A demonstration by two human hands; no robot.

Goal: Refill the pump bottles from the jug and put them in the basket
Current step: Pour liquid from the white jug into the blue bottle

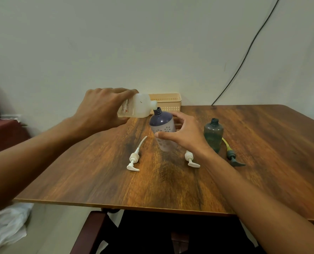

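Observation:
My left hand (101,109) grips a translucent white jug (139,106) tipped sideways, its spout right over the open neck of a purple bottle with a white flowered lower half (162,128). My right hand (183,133) wraps around that bottle, which is tilted toward the jug. A dark grey-green bottle (213,133) stands open to the right. Two white pump heads (134,158) (192,160) and a grey pump head with a yellow tube (232,155) lie on the table. A beige basket (168,102) stands at the back against the wall.
The wooden table (170,180) has its front edge near me and its left edge slanting back. A dark red chair arm (90,233) sits below the front edge. White cloth (7,224) lies on the floor at left. A black cable (244,57) runs down the wall.

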